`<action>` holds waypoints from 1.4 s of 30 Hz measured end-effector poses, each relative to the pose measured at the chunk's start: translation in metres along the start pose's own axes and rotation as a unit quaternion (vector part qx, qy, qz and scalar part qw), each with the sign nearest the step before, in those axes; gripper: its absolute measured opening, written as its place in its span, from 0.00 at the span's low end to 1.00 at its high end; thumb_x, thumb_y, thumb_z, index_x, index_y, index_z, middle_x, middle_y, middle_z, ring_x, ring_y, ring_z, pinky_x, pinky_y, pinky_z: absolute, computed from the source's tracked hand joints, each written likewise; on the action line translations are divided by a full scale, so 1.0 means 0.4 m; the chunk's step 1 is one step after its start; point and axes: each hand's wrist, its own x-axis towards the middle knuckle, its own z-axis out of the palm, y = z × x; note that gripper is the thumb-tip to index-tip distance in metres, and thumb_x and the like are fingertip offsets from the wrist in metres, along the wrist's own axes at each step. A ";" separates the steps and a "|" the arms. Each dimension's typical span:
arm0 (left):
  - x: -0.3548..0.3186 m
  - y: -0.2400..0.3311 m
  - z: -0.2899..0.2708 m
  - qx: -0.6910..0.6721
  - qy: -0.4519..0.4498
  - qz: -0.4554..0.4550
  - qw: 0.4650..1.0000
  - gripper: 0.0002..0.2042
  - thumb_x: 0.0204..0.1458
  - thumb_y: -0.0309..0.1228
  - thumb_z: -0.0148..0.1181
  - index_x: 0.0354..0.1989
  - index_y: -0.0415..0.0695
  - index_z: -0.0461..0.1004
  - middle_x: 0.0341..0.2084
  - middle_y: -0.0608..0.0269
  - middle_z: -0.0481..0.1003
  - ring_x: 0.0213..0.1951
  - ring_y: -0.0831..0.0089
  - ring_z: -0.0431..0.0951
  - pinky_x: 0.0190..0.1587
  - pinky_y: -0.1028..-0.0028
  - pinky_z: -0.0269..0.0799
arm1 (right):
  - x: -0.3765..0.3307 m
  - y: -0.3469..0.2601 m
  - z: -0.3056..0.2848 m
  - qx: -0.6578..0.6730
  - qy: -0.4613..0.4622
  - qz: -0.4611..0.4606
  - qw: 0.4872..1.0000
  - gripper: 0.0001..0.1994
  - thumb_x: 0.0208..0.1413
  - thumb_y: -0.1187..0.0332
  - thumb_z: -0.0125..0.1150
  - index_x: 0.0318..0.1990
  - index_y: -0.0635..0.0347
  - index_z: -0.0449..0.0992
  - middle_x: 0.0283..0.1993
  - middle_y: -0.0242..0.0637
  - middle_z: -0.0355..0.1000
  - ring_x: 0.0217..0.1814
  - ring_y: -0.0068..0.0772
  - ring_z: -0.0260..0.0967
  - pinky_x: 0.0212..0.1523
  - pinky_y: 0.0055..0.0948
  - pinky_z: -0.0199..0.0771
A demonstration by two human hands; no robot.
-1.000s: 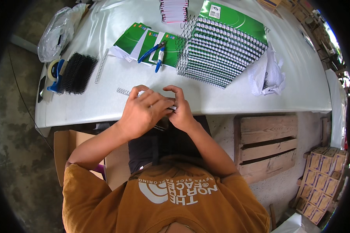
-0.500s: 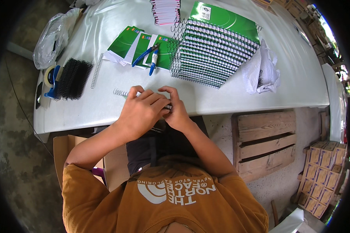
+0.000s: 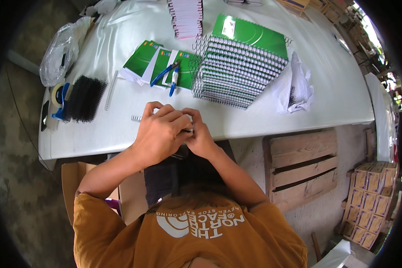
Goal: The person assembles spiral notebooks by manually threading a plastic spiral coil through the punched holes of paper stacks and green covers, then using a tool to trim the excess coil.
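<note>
both hands [image 3: 176,131] pinch wire coil [image 3: 137,118] | table [image 3: 335,85] edge

An orange-brown T-shirt [image 3: 187,232] with short sleeves and white print is worn; forearms are left bare; dark trousers [image 3: 174,172] are perhaps worn below.

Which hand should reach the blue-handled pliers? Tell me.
Probably left. The left hand lies nearer the blue-handled pliers; the right hand sits further off, both pinching the wire coil.
</note>
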 end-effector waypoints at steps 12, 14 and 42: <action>0.267 0.162 -0.123 -0.522 0.486 0.009 0.701 0.17 0.54 0.22 0.52 0.53 0.33 0.63 0.41 0.62 0.71 0.41 0.75 0.70 0.46 0.78 0.65 | 0.168 -0.390 -0.184 -0.073 0.420 -0.293 0.856 0.24 0.63 0.60 0.40 0.59 0.69 0.51 0.59 0.48 0.54 0.59 0.37 0.54 0.60 0.31 0.50; 0.351 0.107 -0.131 -0.222 0.562 0.024 0.797 0.11 0.52 0.18 0.50 0.45 0.36 0.72 0.38 0.55 0.76 0.38 0.68 0.76 0.41 0.76 0.68 | 0.174 -0.408 -0.252 -0.164 0.507 -0.224 0.816 0.27 0.64 0.57 0.37 0.61 0.71 0.49 0.63 0.52 0.51 0.63 0.41 0.51 0.62 0.33 0.49; 0.220 -0.307 0.121 0.064 0.143 -0.370 0.916 0.21 0.44 0.43 0.62 0.44 0.43 0.73 0.43 0.55 0.71 0.46 0.59 0.71 0.45 0.63 0.70 | 0.069 -0.260 -0.161 -0.379 0.346 -0.415 0.752 0.11 0.54 0.71 0.47 0.43 0.66 0.68 0.51 0.52 0.69 0.59 0.55 0.59 0.61 0.51 0.52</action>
